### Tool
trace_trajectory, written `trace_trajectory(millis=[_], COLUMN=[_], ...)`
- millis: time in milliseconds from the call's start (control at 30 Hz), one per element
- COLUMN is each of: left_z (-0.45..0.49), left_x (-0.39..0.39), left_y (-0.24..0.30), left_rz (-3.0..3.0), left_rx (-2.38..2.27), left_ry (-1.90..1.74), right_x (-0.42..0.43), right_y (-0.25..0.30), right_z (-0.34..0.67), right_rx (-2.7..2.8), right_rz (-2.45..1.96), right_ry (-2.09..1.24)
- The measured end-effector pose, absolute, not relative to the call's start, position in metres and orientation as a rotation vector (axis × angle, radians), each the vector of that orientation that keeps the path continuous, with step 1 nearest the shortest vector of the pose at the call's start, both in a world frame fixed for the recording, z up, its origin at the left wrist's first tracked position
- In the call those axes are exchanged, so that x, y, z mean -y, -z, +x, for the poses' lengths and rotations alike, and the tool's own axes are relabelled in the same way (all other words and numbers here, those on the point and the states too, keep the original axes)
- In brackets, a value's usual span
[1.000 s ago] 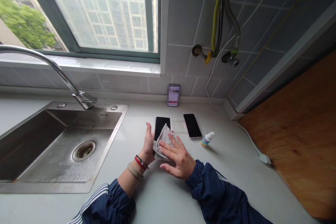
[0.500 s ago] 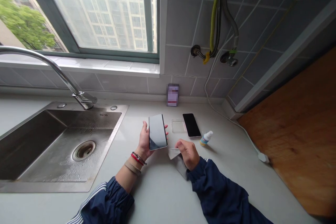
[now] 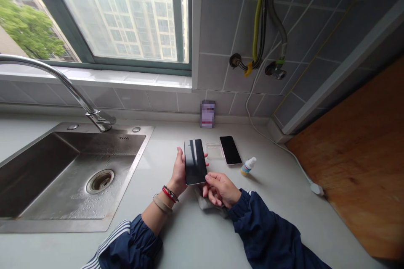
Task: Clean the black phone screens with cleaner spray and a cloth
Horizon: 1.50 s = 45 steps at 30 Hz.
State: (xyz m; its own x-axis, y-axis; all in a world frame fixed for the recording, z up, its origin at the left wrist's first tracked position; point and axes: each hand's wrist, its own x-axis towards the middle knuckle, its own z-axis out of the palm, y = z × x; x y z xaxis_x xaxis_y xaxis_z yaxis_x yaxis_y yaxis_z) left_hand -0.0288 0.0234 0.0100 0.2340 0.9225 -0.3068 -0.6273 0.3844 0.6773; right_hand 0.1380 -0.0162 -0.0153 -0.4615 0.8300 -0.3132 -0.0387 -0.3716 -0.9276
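Right now, the work sits over the pale countertop (image 3: 176,235) in the head view. The left hand (image 3: 179,172) cradles a black-screened smartphone (image 3: 195,162) on its palm, thumb up one long edge and fingertips just showing past the other. Gripping by the edges like this keeps skin off the glass, which seems the sound way to hold it. The right hand (image 3: 221,190) is half closed at the phone's lower edge, though whether it pinches or only touches, I cannot tell. A crumpled grey cloth (image 3: 205,202) lies on the counter under it. Just ahead are a clear phone case (image 3: 214,151), a second smartphone (image 3: 230,150) and a small dropper bottle (image 3: 248,166). Around them — a stainless sink (image 3: 94,143) with an arched faucet (image 3: 101,121) on the left, a window (image 3: 120,17) above, grey wall tiles (image 3: 221,29) carrying hoses (image 3: 261,21), and a wooden board (image 3: 356,168) on the right.
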Motion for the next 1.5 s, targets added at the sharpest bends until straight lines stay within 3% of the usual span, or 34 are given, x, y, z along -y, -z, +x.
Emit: trace_trajectory(millis=[767, 1200, 1500], left_z=[-0.024, -0.021, -0.025], left_x=[-0.022, -0.024, -0.018], left_y=[0.007, 0.019, -0.003], left_rz=[0.802, 0.877, 0.92], left_rx=[-0.969, -0.982, -0.993], left_ry=[-0.838, -0.8, -0.734], right_x=[-0.014, -0.021, -0.011], right_y=[0.031, 0.023, 0.014], right_z=[0.159, 0.169, 0.167], right_rx=[0.755, 0.714, 0.527], right_rz=[-1.293, -1.412, -1.37], right_ry=[-1.61, -1.733, -1.783])
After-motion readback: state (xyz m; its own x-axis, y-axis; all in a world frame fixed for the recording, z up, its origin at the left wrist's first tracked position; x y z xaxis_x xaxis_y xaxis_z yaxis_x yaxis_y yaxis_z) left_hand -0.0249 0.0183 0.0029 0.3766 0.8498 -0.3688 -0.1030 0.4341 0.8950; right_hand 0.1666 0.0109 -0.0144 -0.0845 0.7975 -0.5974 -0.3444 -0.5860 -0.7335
